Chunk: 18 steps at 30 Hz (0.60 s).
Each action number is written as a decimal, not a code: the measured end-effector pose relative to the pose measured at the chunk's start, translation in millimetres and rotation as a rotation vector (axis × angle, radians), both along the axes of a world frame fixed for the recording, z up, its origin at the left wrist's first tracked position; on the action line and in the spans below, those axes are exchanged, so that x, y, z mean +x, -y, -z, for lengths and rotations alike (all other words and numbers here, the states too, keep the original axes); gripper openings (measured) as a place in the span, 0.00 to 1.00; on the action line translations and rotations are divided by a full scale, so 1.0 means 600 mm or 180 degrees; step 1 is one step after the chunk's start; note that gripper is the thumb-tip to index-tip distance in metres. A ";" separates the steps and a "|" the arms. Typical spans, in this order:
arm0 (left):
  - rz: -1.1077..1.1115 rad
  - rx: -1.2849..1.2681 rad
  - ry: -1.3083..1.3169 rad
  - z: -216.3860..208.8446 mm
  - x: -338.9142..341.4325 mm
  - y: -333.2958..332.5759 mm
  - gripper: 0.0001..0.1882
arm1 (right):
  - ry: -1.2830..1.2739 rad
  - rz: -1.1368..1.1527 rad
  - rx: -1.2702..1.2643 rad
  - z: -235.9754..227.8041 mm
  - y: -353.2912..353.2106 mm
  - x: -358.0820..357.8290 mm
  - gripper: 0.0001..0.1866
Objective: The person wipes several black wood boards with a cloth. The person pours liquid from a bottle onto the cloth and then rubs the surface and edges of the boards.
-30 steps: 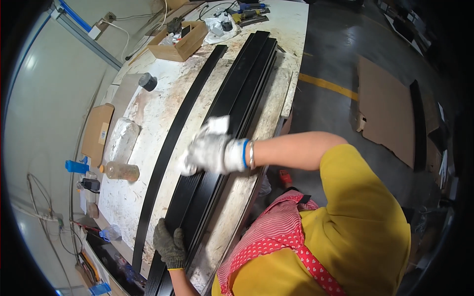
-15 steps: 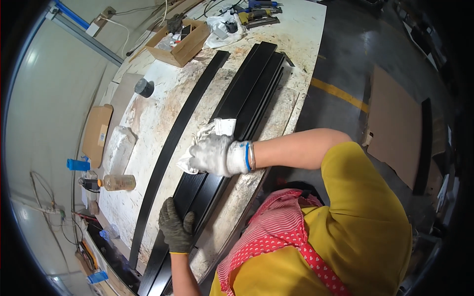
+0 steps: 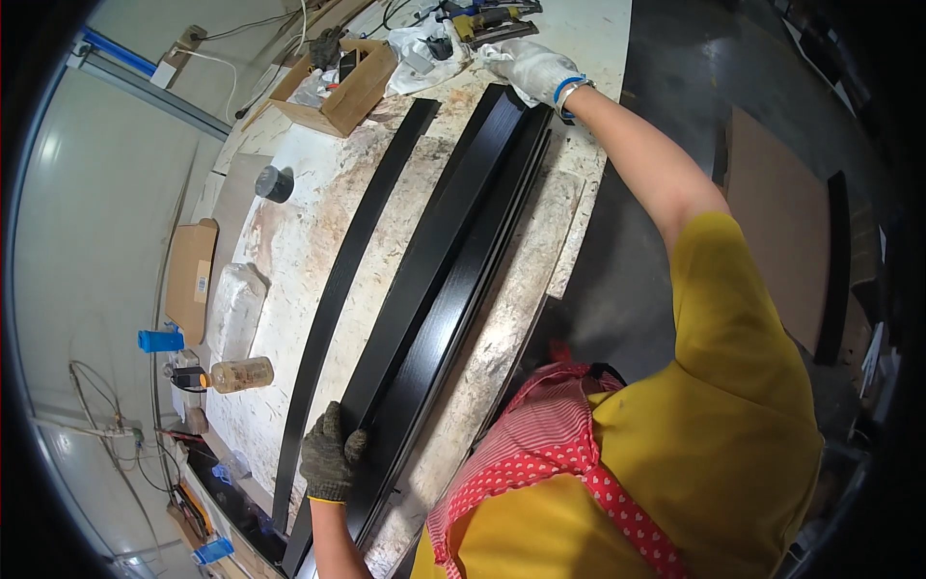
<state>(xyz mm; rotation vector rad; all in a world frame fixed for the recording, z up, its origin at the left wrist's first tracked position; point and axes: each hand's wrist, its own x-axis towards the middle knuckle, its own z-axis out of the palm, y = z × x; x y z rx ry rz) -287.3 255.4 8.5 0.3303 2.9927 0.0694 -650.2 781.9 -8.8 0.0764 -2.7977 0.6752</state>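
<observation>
A stack of long black strips (image 3: 453, 261) runs lengthwise across the worktable. The top strip (image 3: 417, 256) sits tilted along the stack's left side. My left hand (image 3: 330, 455), in a dark knitted glove, grips that strip near its close end, thumb on the right. At the far end, my right hand (image 3: 531, 69), in a whitish glove, is closed over the strip's tip. A bit of white cloth (image 3: 524, 98) shows under it; most of the cloth is hidden. Left of the stack lies a single black strip (image 3: 352, 256), apart from it.
The worn white worktable (image 3: 289, 227) carries a wooden box (image 3: 340, 108) of odds and ends, a dark round container (image 3: 274, 183), a bottle (image 3: 241, 374) and a plastic-wrapped block (image 3: 237, 311). Hand tools (image 3: 492, 21) lie at the far edge. A brown board (image 3: 772, 222) stands to the right.
My right hand has moved from mid-stack to the strips' far end with the cloth. The top strip has shifted and tilted leftward. My left hand has moved slightly down and left.
</observation>
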 end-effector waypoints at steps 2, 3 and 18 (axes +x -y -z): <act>-0.0143 -0.0017 0.0134 0.005 -0.003 0.004 0.36 | 0.0440 -0.0219 0.0116 -0.026 0.018 0.031 0.22; -0.0307 -0.0024 0.0254 0.007 -0.003 0.006 0.37 | 0.1082 -0.0224 -0.0522 -0.032 0.041 0.029 0.20; -0.0481 0.0336 -0.0566 0.065 0.011 -0.040 0.40 | 0.0373 0.0021 0.1153 0.053 -0.084 -0.042 0.20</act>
